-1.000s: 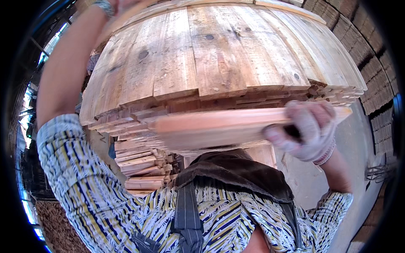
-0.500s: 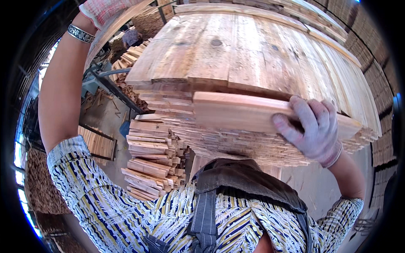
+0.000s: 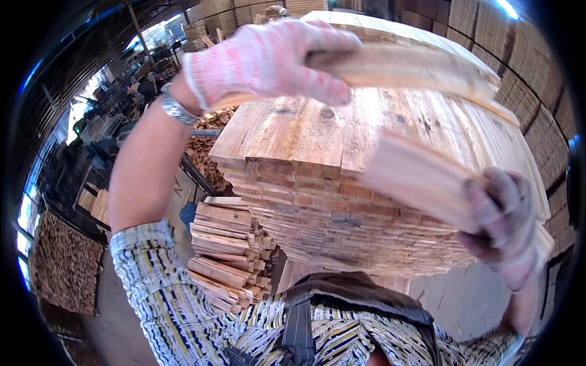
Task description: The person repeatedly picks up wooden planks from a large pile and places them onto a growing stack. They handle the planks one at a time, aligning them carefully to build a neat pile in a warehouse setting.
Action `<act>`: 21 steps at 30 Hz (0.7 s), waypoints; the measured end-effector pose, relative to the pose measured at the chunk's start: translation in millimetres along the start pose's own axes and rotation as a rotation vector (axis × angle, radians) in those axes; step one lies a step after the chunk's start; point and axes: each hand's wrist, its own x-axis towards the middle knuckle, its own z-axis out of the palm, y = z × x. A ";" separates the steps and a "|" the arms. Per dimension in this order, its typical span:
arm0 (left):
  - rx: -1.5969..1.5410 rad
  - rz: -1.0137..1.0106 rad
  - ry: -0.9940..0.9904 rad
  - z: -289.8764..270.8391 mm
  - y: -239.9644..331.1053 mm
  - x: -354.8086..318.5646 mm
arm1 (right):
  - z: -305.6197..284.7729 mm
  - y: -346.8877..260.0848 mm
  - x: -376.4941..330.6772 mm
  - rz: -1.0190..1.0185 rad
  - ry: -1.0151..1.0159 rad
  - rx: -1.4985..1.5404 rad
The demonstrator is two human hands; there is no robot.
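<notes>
The gloved left hand (image 3: 262,61) grips a long plank (image 3: 421,70) between thumb and fingers, holding it above the large board stack (image 3: 342,207). The gloved right hand (image 3: 503,226) is closed around another board (image 3: 421,174), near its end, slanting across the stack's near right edge; whether that board touches the stack, I cannot tell. Just left of the stack's near face, loose boards lie in an uneven pile (image 3: 220,238). Beyond the stack's right side, tall wood stacks (image 3: 534,76) rise.

Wide head-level fisheye view, down and forward, close above the hands (image 3: 265,64)
</notes>
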 end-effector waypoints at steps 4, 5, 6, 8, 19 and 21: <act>0.022 0.003 0.019 18.0 2.1 1.1 | -2.6 95.3 -69.5 0.204 -0.045 0.258; -0.041 0.066 0.004 36.8 2.4 18.2 | -9.9 118.4 -101.7 0.305 -0.076 0.239; -0.069 0.083 -0.017 43.9 4.8 22.0 | -5.1 147.0 -117.4 0.368 -0.086 0.275; -0.159 0.103 -0.031 53.8 18.3 29.2 | -3.4 180.4 -119.5 0.447 -0.069 0.430; -0.174 -0.053 -0.203 118.3 69.3 45.4 | 77.3 230.6 -84.5 0.496 -0.524 0.609; -0.195 -0.115 -0.224 113.1 75.8 47.9 | 77.9 232.7 -85.8 0.445 -0.523 0.588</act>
